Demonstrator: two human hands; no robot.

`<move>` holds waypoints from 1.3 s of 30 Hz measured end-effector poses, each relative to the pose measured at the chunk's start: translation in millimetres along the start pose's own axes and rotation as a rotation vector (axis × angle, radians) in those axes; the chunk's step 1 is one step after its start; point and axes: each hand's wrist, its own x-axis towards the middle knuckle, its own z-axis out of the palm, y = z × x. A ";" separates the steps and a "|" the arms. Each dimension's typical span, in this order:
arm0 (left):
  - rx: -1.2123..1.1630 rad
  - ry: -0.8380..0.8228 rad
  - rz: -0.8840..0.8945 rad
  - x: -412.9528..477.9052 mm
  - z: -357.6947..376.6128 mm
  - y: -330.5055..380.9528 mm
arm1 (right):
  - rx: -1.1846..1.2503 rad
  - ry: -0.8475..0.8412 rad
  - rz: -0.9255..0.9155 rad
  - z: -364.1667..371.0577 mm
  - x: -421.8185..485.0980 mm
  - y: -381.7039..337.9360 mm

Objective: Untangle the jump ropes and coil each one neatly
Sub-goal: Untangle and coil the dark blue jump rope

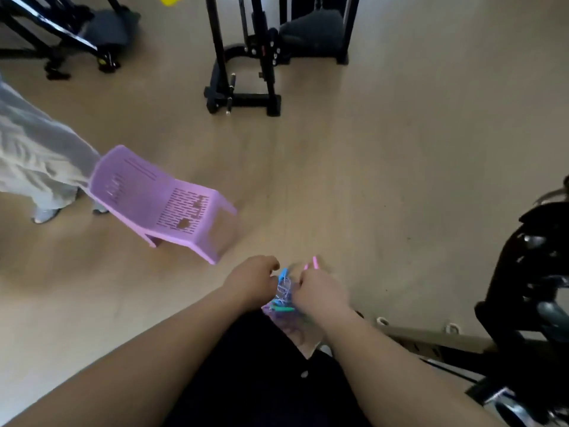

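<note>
A tangled bundle of jump ropes (283, 292), with blue, green and purple parts, hangs between my two hands in front of my body. My left hand (251, 280) grips the bundle from the left with curled fingers. My right hand (320, 292) grips it from the right, and two pink handle ends (311, 262) stick up above its knuckles. The picture is blurred, so single ropes cannot be told apart. The lower part of the bundle trails down against my dark clothing.
A purple plastic chair (154, 200) stands on the wooden floor to the left. Beyond it are another person's legs (34, 167). A black exercise machine (246, 57) stands at the back, another (70, 32) at the back left, and a black exercise bike (535, 303) at the right.
</note>
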 end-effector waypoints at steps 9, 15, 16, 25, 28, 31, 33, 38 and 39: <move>0.382 -0.129 0.377 151.0 -86.0 -14.9 | 0.284 -0.015 0.312 -55.9 95.8 -24.2; 0.574 -0.327 0.643 166.7 -117.4 -26.6 | 0.567 0.113 0.461 -45.4 47.6 -80.8; 0.607 -0.354 0.681 161.8 -120.3 -23.5 | 0.596 0.145 0.486 -41.1 38.6 -84.7; 0.834 -0.519 0.987 139.0 -81.7 -20.4 | 0.841 0.289 0.752 26.2 -17.0 -97.8; 0.903 -0.553 1.058 131.5 -65.5 -19.0 | 0.890 0.326 0.809 55.5 -33.4 -103.0; 0.920 -0.640 1.145 131.5 -49.4 -13.2 | 1.040 0.411 0.871 76.7 -43.8 -116.9; 0.909 -0.696 1.219 139.7 -35.2 -8.4 | 1.122 0.433 0.921 91.4 -37.8 -120.0; 1.132 -0.764 1.302 185.3 -10.0 3.9 | 1.175 0.416 1.050 116.2 4.7 -107.9; 1.159 -0.776 1.303 200.8 -2.5 5.4 | 1.181 0.422 1.088 120.0 18.6 -105.2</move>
